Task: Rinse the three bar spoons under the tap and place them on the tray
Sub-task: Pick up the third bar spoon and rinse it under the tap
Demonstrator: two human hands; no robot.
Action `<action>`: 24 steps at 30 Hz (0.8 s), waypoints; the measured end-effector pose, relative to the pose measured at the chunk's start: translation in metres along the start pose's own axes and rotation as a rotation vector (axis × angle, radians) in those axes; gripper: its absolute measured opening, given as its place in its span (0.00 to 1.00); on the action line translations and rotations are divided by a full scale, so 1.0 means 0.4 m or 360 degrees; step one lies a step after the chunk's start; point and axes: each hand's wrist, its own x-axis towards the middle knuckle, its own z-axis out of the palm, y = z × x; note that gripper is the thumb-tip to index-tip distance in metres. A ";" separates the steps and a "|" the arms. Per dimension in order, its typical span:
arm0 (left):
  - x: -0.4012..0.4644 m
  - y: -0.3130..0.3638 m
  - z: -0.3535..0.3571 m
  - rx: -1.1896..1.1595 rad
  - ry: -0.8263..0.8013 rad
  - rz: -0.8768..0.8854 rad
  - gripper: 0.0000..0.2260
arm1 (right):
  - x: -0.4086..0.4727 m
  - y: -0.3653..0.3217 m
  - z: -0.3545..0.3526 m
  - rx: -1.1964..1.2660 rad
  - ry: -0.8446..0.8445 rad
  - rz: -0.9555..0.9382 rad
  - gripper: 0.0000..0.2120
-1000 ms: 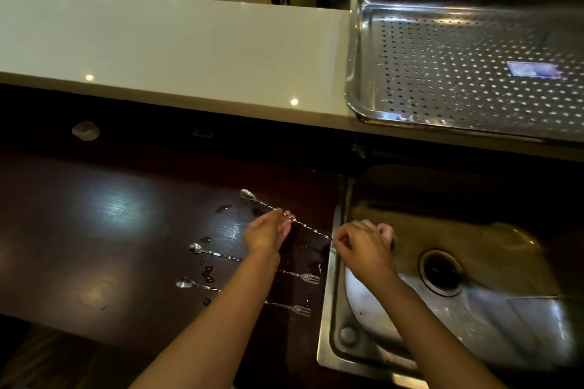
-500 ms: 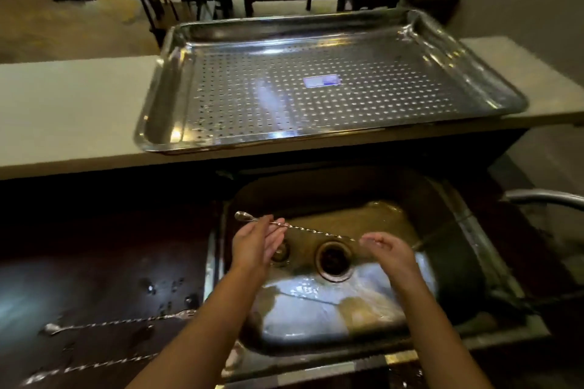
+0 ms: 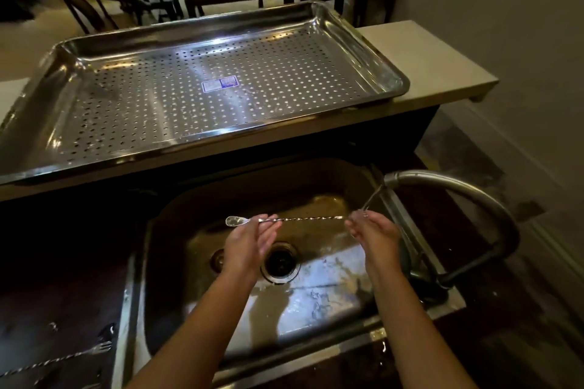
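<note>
The perforated tray [image 3: 196, 95] is seen bare behind the sink [image 3: 316, 294]. Over the basin, one bar spoon [image 3: 303, 218] is held crosswise, pinched by the left hand [image 3: 249, 243] near its bowl and by the right hand [image 3: 374, 230] under the tap [image 3: 448, 186].

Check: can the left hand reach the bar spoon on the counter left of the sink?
Probably not yet: the left hand and right hand both hold a bar spoon over the sink. The counter spoon lies unobstructed.

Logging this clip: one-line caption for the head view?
Both hands hold a bar spoon over the sink under the running tap.
</note>
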 end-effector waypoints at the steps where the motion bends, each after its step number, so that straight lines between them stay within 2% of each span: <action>1: -0.001 -0.002 0.002 -0.0004 0.0006 0.0011 0.07 | 0.007 0.001 -0.001 0.0029 0.0015 -0.0002 0.11; 8: -0.013 -0.011 0.037 -0.0047 -0.0001 0.0150 0.08 | 0.027 0.011 0.027 0.0218 0.0149 0.0049 0.09; 11: -0.031 -0.039 0.079 -0.0050 -0.0034 0.0164 0.08 | -0.008 0.023 0.079 0.0162 -0.0037 0.0071 0.02; 14: -0.043 -0.061 0.109 -0.0102 -0.0059 0.0155 0.07 | -0.045 0.035 0.122 0.0241 -0.0182 0.0081 0.08; 16: -0.046 -0.062 0.117 -0.0141 -0.0090 0.0144 0.08 | -0.046 0.027 0.115 0.0225 -0.0197 0.0074 0.07; 24: -0.038 -0.085 0.161 -0.0211 -0.0158 0.0026 0.08 | 0.031 -0.043 -0.024 0.0296 0.0078 -0.0001 0.04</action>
